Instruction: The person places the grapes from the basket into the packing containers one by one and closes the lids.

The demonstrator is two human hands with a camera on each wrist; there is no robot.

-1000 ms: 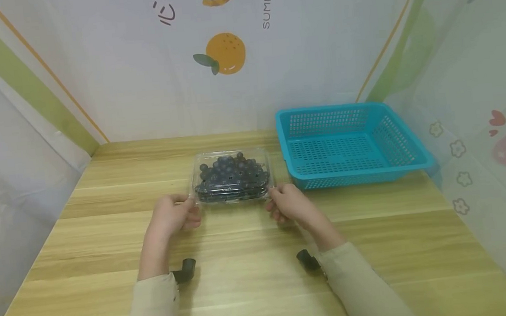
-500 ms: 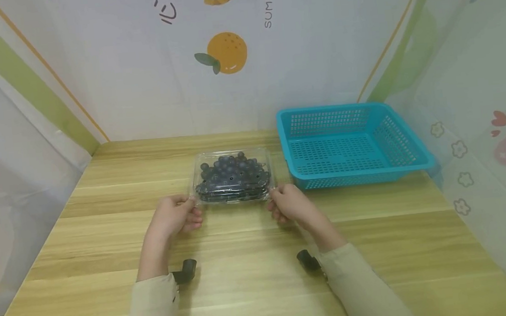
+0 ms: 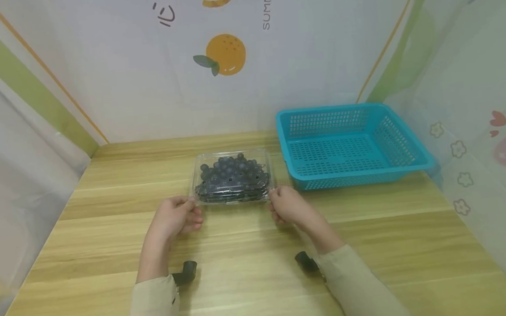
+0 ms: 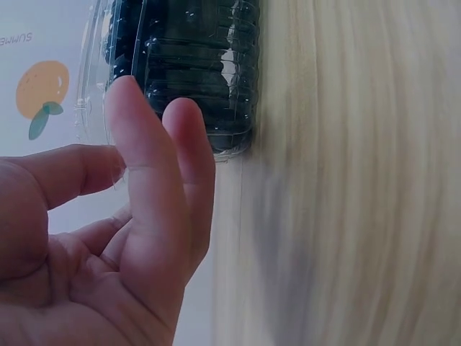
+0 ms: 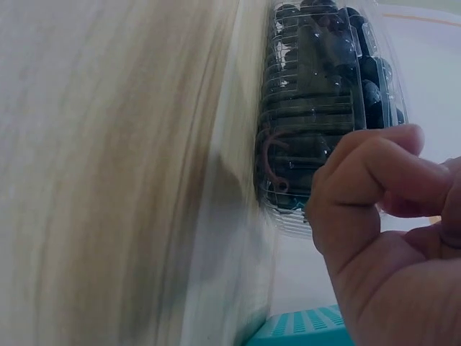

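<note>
A clear plastic clamshell box [image 3: 234, 198] of dark grapes [image 3: 229, 171] stands on the wooden table in the head view, its lid over the fruit. My left hand [image 3: 178, 217] pinches the rim at its near left corner between thumb and forefinger. At the near right corner, my right hand [image 3: 288, 205] pinches the rim in the same way. In the left wrist view, two fingers [image 4: 155, 180] stretch up in front of the box wall [image 4: 202, 72]. The right wrist view has curled fingers [image 5: 374, 173] at the box edge, with a brownish stem visible through the plastic.
A blue plastic basket [image 3: 358, 174] with perforated sides stands to the right of the box, near the table's back edge. A printed curtain [image 3: 138, 87] hangs behind the table [image 3: 245, 279]. Black camera mounts [image 3: 307, 261] jut from both sleeves.
</note>
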